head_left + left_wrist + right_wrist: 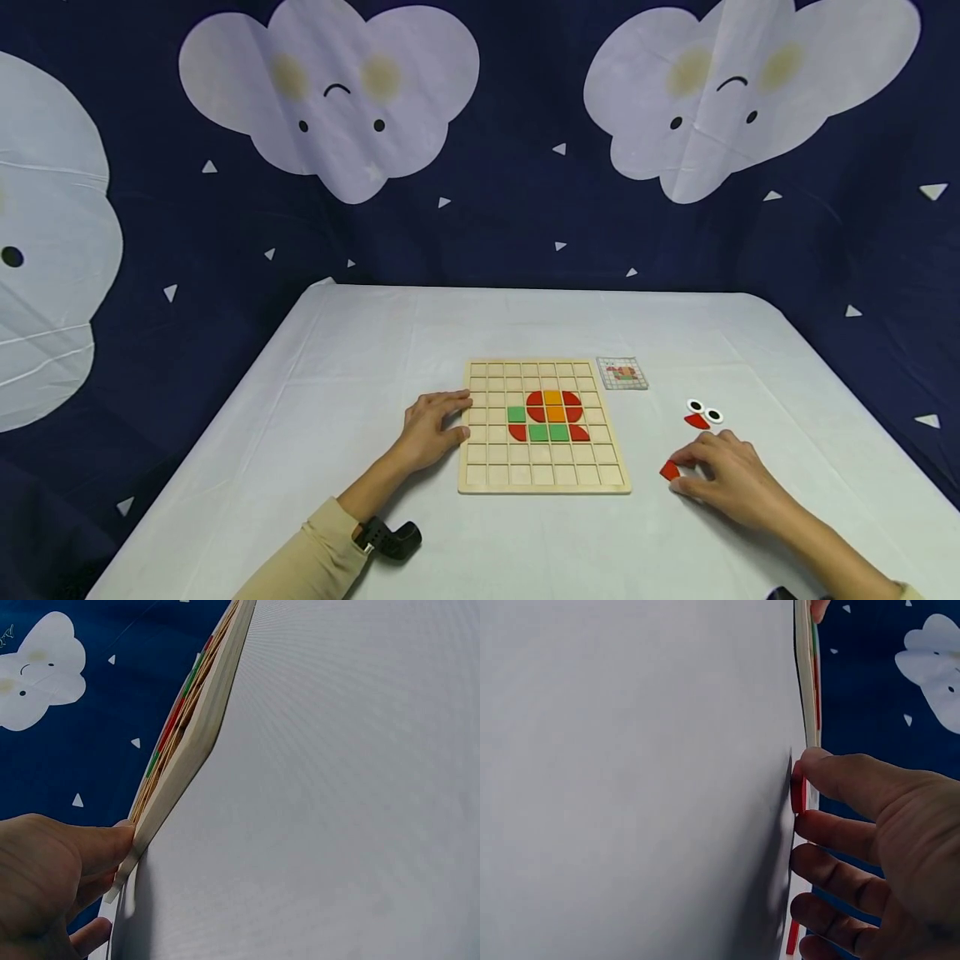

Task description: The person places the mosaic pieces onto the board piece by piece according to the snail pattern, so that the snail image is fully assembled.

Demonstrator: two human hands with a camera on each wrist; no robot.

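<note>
A wooden grid board (543, 476) lies on the table with red, green and orange tiles set in its squares. My left hand (432, 427) rests at the board's left edge, thumb and fingertips spread apart along the rim. In the left wrist view the left thumb (105, 849) touches the board's side. To the right of the board, my right hand (729, 477) pinches a small red tile (670, 471) between thumb and index finger, low over the tablecloth. The right wrist view shows this red tile (799, 787) edge-on, its far face hidden.
Beyond the right hand lie two round eye pieces (705, 411) and a red quarter-round tile (697, 422). A small pattern card (622, 373) sits by the board's far right corner. White cloth covers the table (360, 350); a dark curtain (525, 225) with clouds hangs behind.
</note>
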